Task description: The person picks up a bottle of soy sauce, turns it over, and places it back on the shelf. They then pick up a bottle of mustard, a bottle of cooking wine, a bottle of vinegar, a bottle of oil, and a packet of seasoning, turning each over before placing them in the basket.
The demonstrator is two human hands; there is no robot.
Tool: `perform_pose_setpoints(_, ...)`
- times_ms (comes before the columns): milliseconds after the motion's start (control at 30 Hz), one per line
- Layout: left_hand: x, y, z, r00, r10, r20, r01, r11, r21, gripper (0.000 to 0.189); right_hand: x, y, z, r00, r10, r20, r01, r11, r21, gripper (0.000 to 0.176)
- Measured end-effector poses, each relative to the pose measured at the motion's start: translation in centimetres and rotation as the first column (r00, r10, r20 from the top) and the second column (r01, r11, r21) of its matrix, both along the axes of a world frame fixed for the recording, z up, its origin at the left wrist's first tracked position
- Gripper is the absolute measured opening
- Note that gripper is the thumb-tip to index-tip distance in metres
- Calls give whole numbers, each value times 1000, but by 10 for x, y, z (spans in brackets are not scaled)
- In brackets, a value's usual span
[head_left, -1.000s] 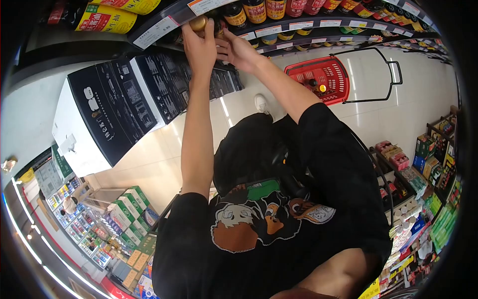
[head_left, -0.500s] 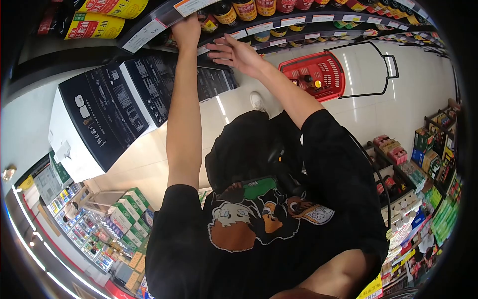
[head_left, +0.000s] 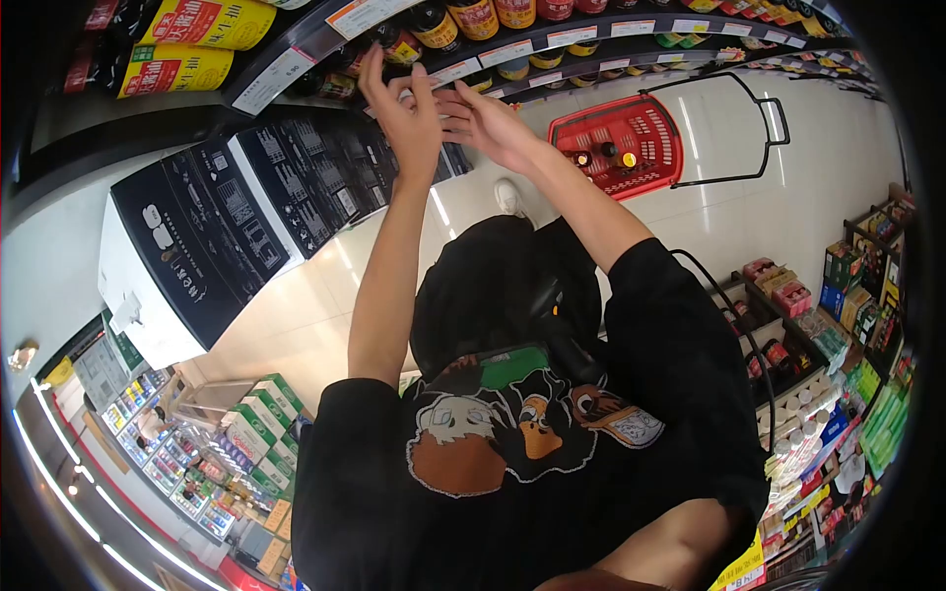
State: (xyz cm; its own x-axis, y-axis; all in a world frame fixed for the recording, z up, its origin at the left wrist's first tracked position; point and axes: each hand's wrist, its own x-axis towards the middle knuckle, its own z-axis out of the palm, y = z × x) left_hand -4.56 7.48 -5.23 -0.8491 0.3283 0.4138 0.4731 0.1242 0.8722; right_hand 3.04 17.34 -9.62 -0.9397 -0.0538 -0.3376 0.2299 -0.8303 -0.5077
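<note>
Now | left hand (head_left: 406, 110) up by the shelf rail (head_left: 286, 67), fingers spread, gripping nothing | right hand (head_left: 490, 123) just beside it, palm open, also empty | dark bottles (head_left: 434, 25) stand on the shelf just above the fingertips, untouched | red basket (head_left: 562, 133) on the floor beyond.

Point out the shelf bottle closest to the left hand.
The small dark bottle just beyond the fingertips of the left hand. The yellow-labelled dark bottles stand farther right along the shelf, away from that hand.
</note>
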Motion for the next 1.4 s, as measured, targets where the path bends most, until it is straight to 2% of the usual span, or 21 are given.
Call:
perform_pose_setpoints(33,0,3,-2,999,-20,44,21,999,-36,57,4,1,0,1000,3,2,-3,1000,23,54)
perform_pose_setpoints(133,-25,21,-10,989,-55,136,56,998,-2,60,16,5,4,1000,1,13,-2,1000,18,53)
perform_pose_setpoints(233,-55,42,-7,986,-101,132,108,993,-44,63,25,6,7,1000,-3,4,3,1000,23,53)
perform_pose_setpoints(267,-59,49,-4,985,-89,147,91,996,-7,54,27,7,7,1000,-3,-2,3,1000,23,54)
perform_pose_setpoints(300,-68,53,-7,985,-93,148,95,995,-5,54,30,7,10,1000,-7,-1,7,1000,25,54)
perform_pose_setpoints(367,-88,60,-16,992,95,-82,-111,969,-220,30,36,7,15,1000,-7,7,6,998,68,54)
perform_pose_setpoints(400,-87,60,-11,993,79,89,-62,982,-177,28,38,7,14,1000,-9,9,8,998,69,54)
perform_pose_setpoints(500,-82,63,-2,979,105,177,-68,977,-202,26,42,7,12,1000,-5,-3,5,998,70,52)
perform_pose_setpoints(533,-83,60,1,969,100,225,-49,974,-223,31,43,7,10,1000,-11,5,10,998,56,52)
perform_pose_setpoints(567,-87,58,-2,970,98,224,-46,974,-223,31,43,7,9,1000,-17,13,16,999,43,51)
perform_pose_setpoints(633,-94,56,-9,976,-45,212,60,996,-63,42,44,7,10,1000,-14,24,13,999,49,51)
perform_pose_setpoints(867,-86,49,-3,974,-23,227,59,986,-154,35,45,3,9,999,-3,40,2,999,43,50)
perform_pose_setpoints(933,-78,50,-3,986,-113,120,113,994,12,35,46,3,8,999,-1,41,-1,999,41,50)
perform_pose_setpoints(1067,-59,37,-1,972,-146,184,148,989,3,35,45,4,9,999,0,34,-1,999,40,51)
perform_pose_setpoints(1200,-46,32,-2,976,-194,97,193,981,21,29,46,6,9,999,6,41,-8,999,48,52)
perform_pose_setpoints(1367,-37,27,-2,974,-201,105,200,979,20,31,45,9,9,999,-4,42,1,998,66,53)
perform_pose_setpoints(1400,-37,24,-2,973,-203,113,207,978,-27,31,45,9,10,999,-4,42,1,998,66,53)
